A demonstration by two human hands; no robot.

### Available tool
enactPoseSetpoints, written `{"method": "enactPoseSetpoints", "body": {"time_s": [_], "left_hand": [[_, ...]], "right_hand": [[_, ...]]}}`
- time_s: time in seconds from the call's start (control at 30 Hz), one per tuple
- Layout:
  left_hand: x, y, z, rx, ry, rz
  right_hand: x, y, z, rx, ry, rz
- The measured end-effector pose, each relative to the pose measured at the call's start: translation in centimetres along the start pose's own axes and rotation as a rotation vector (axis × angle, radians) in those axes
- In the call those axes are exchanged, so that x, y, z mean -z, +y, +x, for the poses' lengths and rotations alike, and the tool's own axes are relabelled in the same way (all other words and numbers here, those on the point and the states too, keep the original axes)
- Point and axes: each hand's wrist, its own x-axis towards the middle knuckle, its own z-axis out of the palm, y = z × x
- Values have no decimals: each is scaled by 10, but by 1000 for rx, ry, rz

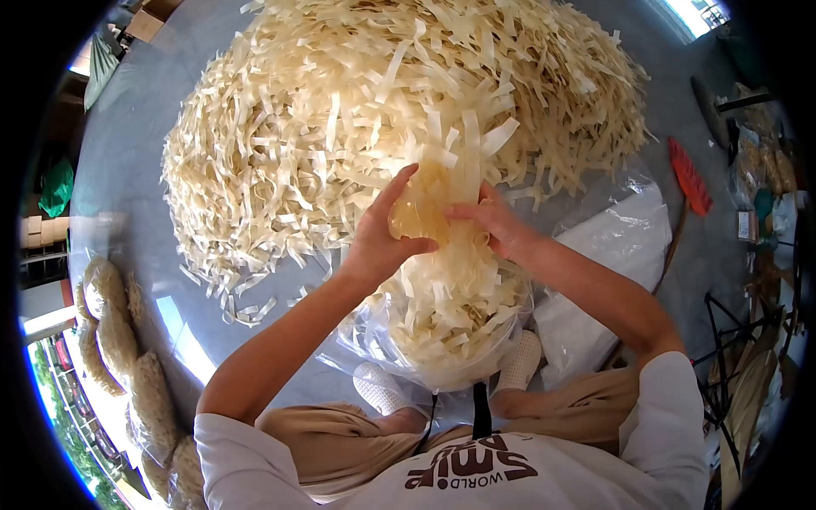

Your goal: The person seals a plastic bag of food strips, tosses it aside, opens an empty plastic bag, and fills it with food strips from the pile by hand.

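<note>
A large heap of pale yellow, flat strips (280, 144) covers the floor in front of me. Between my hands is a translucent yellow clump (421, 208) of the same material. My left hand (382, 229) curves around the clump's left side, thumb below and fingers above. From the right, my right hand (497, 221) touches the clump with its fingertips, near some long strips. Below both hands, a clear plastic bag (391, 344) full of strips stands between my feet, its mouth facing up.
White plastic sheeting (603, 272) lies to the right, beside a red broom head (688, 177) with a long handle. Filled clear bags (153, 399) line the left side. Cardboard boxes (146, 25) are at the upper left, and dark metal frames (731, 357) at the right.
</note>
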Motion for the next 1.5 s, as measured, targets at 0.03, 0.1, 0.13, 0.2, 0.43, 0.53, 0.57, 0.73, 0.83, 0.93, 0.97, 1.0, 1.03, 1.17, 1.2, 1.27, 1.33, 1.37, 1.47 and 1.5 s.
{"method": "enactPoseSetpoints", "body": {"time_s": [0.03, 0.1, 0.13, 0.2, 0.43, 0.53, 0.57, 0.73, 0.83, 0.93, 0.97, 1.0, 1.03, 1.17, 1.2, 1.27, 1.33, 1.37, 1.47, 1.5], "left_hand": [[-2, 18, -4, 36, 9, 5], [-6, 32, -8, 29, 7, -16], [-9, 34, -11, 26, 6, -36], [-19, 22, -19, -67, 26, 72], [-41, -75, -64, -48, -228, 371], [-22, -62, -76, 166, -613, 576], [-12, -52, -72, 238, -752, 678], [18, -34, -68, 163, -471, 831], [31, -47, -62, 304, -67, 893], [38, -79, -63, 698, -245, 833], [35, -88, -67, 842, -270, 631], [29, -94, -73, 975, -293, 422], [29, -106, -80, 945, -348, 368], [40, -128, -77, 906, -389, 258], [46, -128, -72, 909, -366, 201], [53, -106, -65, 914, -333, 138], [61, -93, -63, 763, -247, 133], [63, -86, -63, 756, -258, 134], [66, -55, -68, 669, -188, 119], [68, -46, -71, 635, -188, 88]], "right_hand": [[0, -6, -2, 3, 2, 0], [4, -16, -7, 133, -107, -78], [4, -19, -11, 133, -108, -80], [2, -23, -21, 26, -87, -26], [67, 76, -16, -223, -53, -74], [71, 100, -22, -230, -81, -47], [70, 102, -21, -257, -116, -87], [68, 102, -15, -364, -179, -163], [68, 103, -10, -361, -163, -209], [67, 102, -10, -371, -193, -200], [65, 101, -11, -343, -200, -243], [63, 99, -12, -314, -206, -285], [68, 103, -9, -311, -218, -287], [68, 109, -8, -379, -370, -330], [66, 108, -11, -391, -445, -344], [64, 130, -8, -404, -446, -437], [48, 127, -8, -420, -435, -532], [33, 119, -12, -419, -510, -722], [19, 139, -20, -285, -638, -854], [16, 152, -24, -156, -698, -795]]}}
